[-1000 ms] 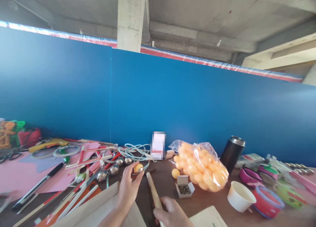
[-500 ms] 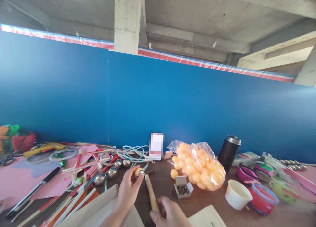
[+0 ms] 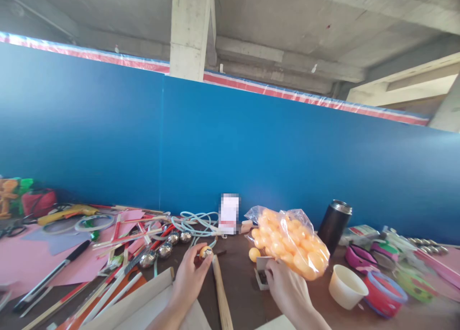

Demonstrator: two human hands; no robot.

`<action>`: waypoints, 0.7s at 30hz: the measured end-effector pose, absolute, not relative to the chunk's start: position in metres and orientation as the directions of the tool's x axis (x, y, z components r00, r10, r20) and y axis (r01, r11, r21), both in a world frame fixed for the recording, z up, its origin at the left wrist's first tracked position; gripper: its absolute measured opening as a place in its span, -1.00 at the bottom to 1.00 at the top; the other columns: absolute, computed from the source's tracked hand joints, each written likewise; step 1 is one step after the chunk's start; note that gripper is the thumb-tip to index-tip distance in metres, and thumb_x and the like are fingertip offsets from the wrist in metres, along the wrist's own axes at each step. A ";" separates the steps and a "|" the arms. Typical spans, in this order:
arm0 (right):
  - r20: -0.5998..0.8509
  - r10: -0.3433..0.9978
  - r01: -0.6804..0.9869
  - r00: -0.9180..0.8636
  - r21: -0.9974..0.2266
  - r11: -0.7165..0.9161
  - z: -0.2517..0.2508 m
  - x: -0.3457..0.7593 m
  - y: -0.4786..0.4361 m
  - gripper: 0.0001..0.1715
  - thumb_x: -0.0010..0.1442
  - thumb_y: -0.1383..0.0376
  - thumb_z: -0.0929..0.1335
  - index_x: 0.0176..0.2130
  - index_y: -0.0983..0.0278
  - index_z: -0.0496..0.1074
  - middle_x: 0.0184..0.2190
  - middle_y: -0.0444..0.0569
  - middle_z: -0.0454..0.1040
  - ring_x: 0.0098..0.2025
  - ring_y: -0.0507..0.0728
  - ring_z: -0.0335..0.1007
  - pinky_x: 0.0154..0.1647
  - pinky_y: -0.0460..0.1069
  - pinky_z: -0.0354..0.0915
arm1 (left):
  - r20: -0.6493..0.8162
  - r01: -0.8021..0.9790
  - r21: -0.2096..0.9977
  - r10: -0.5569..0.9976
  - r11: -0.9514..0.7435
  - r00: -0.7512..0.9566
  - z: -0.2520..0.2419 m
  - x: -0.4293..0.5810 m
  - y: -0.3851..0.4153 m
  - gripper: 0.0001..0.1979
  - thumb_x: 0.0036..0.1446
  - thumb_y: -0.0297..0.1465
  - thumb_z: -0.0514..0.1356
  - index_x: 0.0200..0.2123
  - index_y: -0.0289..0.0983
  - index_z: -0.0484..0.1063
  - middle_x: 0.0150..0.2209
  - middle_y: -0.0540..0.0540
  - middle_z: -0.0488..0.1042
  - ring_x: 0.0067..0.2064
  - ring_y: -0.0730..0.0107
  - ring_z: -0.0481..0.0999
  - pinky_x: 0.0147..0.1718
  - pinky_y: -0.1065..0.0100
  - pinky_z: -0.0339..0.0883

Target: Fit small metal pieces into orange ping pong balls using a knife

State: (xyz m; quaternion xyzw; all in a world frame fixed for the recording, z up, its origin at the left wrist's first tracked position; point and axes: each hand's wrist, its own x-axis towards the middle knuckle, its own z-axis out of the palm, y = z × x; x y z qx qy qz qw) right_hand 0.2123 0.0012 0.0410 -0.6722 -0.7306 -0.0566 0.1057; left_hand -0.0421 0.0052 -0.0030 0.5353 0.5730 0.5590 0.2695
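Note:
My left hand (image 3: pixel 189 276) grips an orange plastic ball (image 3: pixel 205 252) between thumb and fingertips. Shiny silver tacks cover part of the ball. Just to the right lies a wooden handle (image 3: pixel 222 296), its far end near the ball and beside a dark piece. My right hand (image 3: pixel 287 284) reaches into a small open box (image 3: pixel 263 279) of metal tacks, fingertips bent together at its opening. What those fingers pinch, if anything, is hidden.
A clear bag of orange balls (image 3: pixel 298 244) stands behind the box, with a loose orange ball (image 3: pixel 254 255) beside it. Right are a black flask (image 3: pixel 335 227) and a paper cup (image 3: pixel 348 287). Silver balls (image 3: pixel 165 250), sticks and a marker (image 3: pixel 53 275) clutter the left.
My right hand has let go of the wooden handle and moved right to the small box of tacks. The left hand still holds the ball in nearly the same place.

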 end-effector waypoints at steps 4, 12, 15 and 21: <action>0.214 0.973 0.992 -0.086 -0.071 0.103 0.037 0.215 0.003 -0.81 0.11 0.28 0.24 -0.42 0.20 0.43 -0.32 0.02 0.48 -0.32 0.23 0.43 -0.46 -0.02 0.13 | 0.292 0.309 0.929 0.915 -0.203 -0.276 -0.005 -0.042 0.005 -0.58 -0.01 -0.13 0.14 -0.12 -0.24 0.38 -0.17 -0.12 0.50 -0.25 0.24 0.49 -0.17 0.22 0.31; 0.200 0.976 0.992 -0.083 -0.078 0.100 0.037 0.215 0.004 -0.82 0.06 0.35 0.24 -0.47 0.20 0.41 -0.39 -0.01 0.50 -0.37 0.21 0.42 -0.50 -0.03 0.09 | 0.297 0.293 0.931 0.916 -0.216 -0.270 -0.003 -0.040 0.004 -0.59 -0.02 -0.14 0.16 -0.14 -0.23 0.39 -0.16 -0.12 0.50 -0.18 0.21 0.49 -0.14 0.21 0.30; 0.203 0.977 0.994 -0.069 -0.074 0.085 0.037 0.214 0.005 -0.80 0.06 0.37 0.23 -0.48 0.21 0.41 -0.42 0.01 0.50 -0.39 0.21 0.41 -0.53 -0.04 0.06 | 0.303 0.300 0.929 0.913 -0.219 -0.272 -0.004 -0.040 0.004 -0.60 -0.03 -0.15 0.17 -0.15 -0.23 0.40 -0.17 -0.11 0.50 -0.20 0.21 0.50 -0.15 0.21 0.31; 0.210 0.975 0.991 -0.074 -0.089 0.095 0.032 0.218 0.007 -0.79 0.05 0.33 0.24 -0.51 0.20 0.42 -0.43 -0.01 0.50 -0.36 0.22 0.41 -0.50 -0.03 0.07 | 0.305 0.298 0.928 0.913 -0.222 -0.272 -0.007 -0.041 0.006 -0.58 -0.05 -0.14 0.18 -0.14 -0.24 0.41 -0.20 -0.12 0.51 -0.25 0.23 0.50 -0.19 0.22 0.32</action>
